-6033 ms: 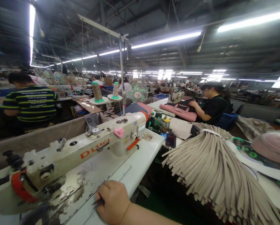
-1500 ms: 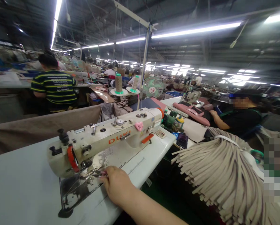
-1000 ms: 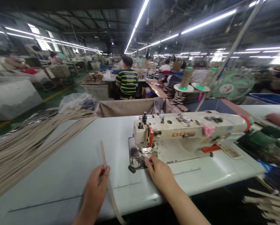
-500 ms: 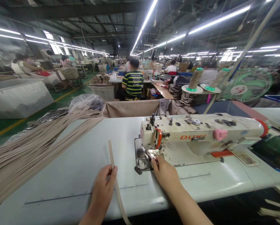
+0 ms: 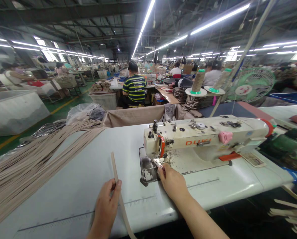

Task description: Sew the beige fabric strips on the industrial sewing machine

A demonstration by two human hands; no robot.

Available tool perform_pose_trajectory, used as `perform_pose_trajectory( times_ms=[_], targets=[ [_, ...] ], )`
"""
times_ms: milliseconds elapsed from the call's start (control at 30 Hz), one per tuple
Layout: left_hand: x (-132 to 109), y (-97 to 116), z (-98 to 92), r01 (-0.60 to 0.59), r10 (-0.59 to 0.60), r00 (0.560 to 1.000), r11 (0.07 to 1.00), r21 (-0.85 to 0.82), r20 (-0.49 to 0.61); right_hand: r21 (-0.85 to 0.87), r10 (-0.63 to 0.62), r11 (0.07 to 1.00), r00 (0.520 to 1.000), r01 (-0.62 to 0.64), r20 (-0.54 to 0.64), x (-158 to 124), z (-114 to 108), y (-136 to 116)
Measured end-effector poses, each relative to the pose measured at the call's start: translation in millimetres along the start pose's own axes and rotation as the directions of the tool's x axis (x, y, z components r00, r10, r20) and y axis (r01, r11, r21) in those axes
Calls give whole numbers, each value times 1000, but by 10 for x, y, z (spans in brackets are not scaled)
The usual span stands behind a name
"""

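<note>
My left hand (image 5: 108, 202) pinches a narrow beige fabric strip (image 5: 114, 167) between thumb and fingers. The strip's short end points up and away over the table, while its long end hangs over the front edge. At the needle area of the white sewing machine (image 5: 188, 134), my right hand (image 5: 172, 181) is closed on a small shiny metal tool (image 5: 158, 164); its exact kind is mostly hidden by the fingers. The tool's tip lies by the presser foot, over the metal needle plate (image 5: 146, 171).
Many long beige strips (image 5: 38, 162) lie across the table's left side. Ruler marks (image 5: 56, 220) run along the front of the white table (image 5: 76, 186). Thread cones (image 5: 198, 81) and a green fan (image 5: 250, 86) stand behind the machine. A person in a striped shirt (image 5: 135, 88) sits ahead.
The camera view has turned slightly, so the scene sits a little further left. Both hands keep nearly the same places and grips.
</note>
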State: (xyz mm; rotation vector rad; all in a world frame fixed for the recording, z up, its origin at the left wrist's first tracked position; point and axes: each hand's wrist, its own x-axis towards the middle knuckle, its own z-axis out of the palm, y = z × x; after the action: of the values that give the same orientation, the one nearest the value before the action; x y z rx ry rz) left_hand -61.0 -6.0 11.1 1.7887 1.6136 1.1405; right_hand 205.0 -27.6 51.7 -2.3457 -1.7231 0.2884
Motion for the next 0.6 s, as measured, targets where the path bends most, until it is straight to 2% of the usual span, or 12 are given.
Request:
perform_pose_trajectory(
  times_ms=[200,600],
  targets=[
    [-3,26,-5,7,-7,1000,1000,3,12,9,26,1000,999,-26,-29,16,-8,4],
    [11,-7,6,0,0,1000,1000,8,7,-28,-24,999,996,22,-82,35,-43,99]
  ],
)
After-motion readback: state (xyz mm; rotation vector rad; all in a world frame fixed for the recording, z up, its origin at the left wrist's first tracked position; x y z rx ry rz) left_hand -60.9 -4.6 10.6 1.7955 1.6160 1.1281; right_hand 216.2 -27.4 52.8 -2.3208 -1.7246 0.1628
